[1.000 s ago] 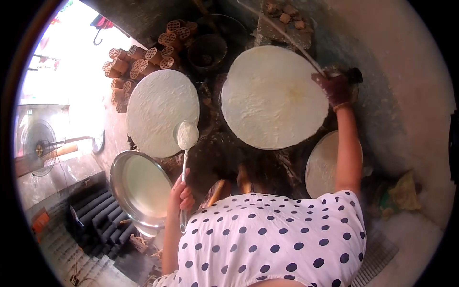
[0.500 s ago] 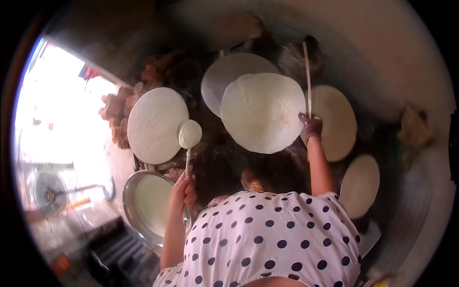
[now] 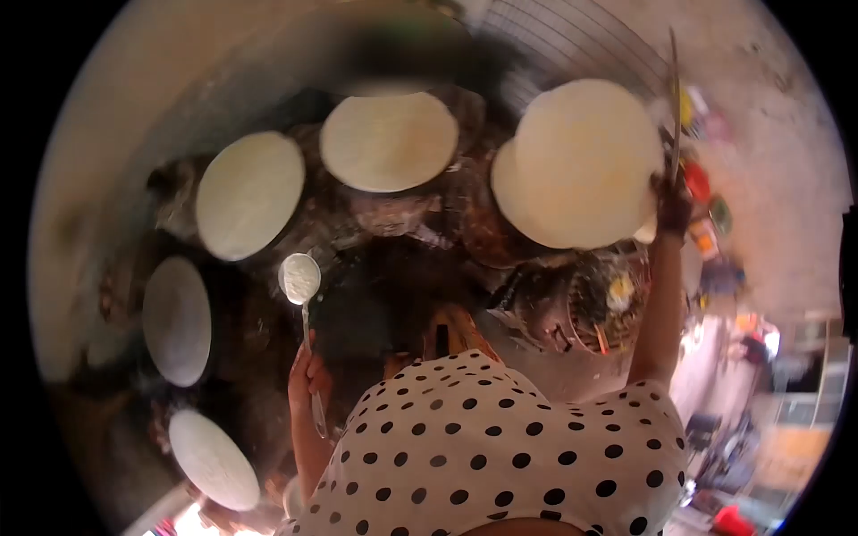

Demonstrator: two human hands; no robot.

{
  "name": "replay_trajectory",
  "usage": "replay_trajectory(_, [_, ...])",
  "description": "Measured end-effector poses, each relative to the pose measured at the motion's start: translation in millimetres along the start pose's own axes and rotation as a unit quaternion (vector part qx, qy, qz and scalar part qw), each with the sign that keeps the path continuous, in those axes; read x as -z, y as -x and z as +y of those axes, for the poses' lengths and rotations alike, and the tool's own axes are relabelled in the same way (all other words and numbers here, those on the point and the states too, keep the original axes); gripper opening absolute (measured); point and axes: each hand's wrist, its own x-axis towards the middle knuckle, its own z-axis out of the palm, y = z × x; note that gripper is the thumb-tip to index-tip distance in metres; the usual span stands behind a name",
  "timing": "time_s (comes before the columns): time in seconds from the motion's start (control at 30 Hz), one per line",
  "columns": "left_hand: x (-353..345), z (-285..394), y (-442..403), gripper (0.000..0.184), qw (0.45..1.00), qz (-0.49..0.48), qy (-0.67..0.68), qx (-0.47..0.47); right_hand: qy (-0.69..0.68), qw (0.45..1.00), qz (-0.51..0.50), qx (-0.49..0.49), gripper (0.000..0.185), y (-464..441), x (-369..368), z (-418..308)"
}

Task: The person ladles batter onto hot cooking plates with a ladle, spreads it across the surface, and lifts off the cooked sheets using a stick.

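Note:
My left hand (image 3: 310, 375) is closed round the handle of a ladle (image 3: 300, 278), whose bowl is coated with pale batter. On the right, my gloved right hand (image 3: 672, 204) is closed on a long thin stick (image 3: 676, 98) that points up and away. The same hand is at the edge of a big thin round pancake (image 3: 590, 161), which spreads out to its left. Beneath the pancake shows part of another pale round (image 3: 514, 201), perhaps on a griddle. The fingers' exact hold on the pancake's edge is too dark to make out.
Several round griddles with pale sheets curve round me: one ahead (image 3: 389, 143), one left of it (image 3: 250, 195), a greyer one (image 3: 177, 322) and another low left (image 3: 214, 460). A dark round stove opening (image 3: 599, 304) sits before my right arm. A wire rack (image 3: 572, 36) stands behind.
My view has swung to the right. My right hand has carried the pancake and stick across to another round. The ladle stays in my left hand; the batter basin has left view.

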Motion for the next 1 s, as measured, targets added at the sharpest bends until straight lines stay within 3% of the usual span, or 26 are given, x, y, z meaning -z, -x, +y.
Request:
replay_trajectory(0.1, [-51.6, -23.1, -29.4, 0.033, 0.998, -0.03, -0.032, 0.045, 0.101, 0.986, 0.074, 0.11, 0.026, -39.6, 38.9, 44.3])
replay_trajectory(0.17, [-75.9, -41.5, -43.7, 0.032, 0.995, -0.049, -0.021, 0.079, 0.172, 0.959, 0.141, 0.177, 0.02, -47.2, 24.6, 67.6])
replay_trajectory(0.23, [-126.4, -68.9, -44.4, 0.033, 0.993, -0.064, -0.034, 0.092, 0.233, 0.946, 0.135, 0.181, 0.014, -62.9, -3.6, 100.2])
replay_trajectory(0.33, [-181.8, -106.8, -59.4, 0.036, 0.992, -0.056, -0.039, 0.103, 0.205, 0.967, 0.036, 0.151, 0.007, -50.1, -81.7, 152.0])
replay_trajectory(0.6, [-271.8, -172.2, -78.4, 0.038, 0.99, -0.041, -0.053, 0.125, 0.076, 0.987, -0.137, -0.031, 0.012, 45.8, -247.1, 228.2])
replay_trajectory(0.8, [-294.4, -188.0, -74.0, 0.04, 0.991, -0.028, -0.038, 0.127, 0.037, 0.983, -0.155, -0.087, 0.014, 77.4, -250.9, 235.0])
replay_trajectory(0.87, [-292.9, -187.5, -74.8, 0.04, 0.991, -0.033, -0.019, 0.131, -0.013, 0.943, -0.288, -0.163, 0.018, 74.3, -236.1, 236.5])
replay_trajectory(0.9, [-288.5, -184.7, -80.0, 0.041, 0.988, -0.043, 0.037, 0.146, -0.013, 0.944, -0.287, -0.163, 0.018, 84.4, -243.9, 235.1])
replay_trajectory(0.93, [-286.1, -183.2, -82.2, 0.042, 0.981, -0.053, 0.094, 0.16, -0.37, 0.878, -0.141, -0.268, 0.02, 104.2, -264.7, 232.3])
replay_trajectory(1.0, [-302.2, -179.3, -71.8, 0.044, 0.98, -0.055, 0.134, 0.134, -0.668, 0.669, 0.02, -0.327, 0.022, 124.6, -255.3, 217.8])
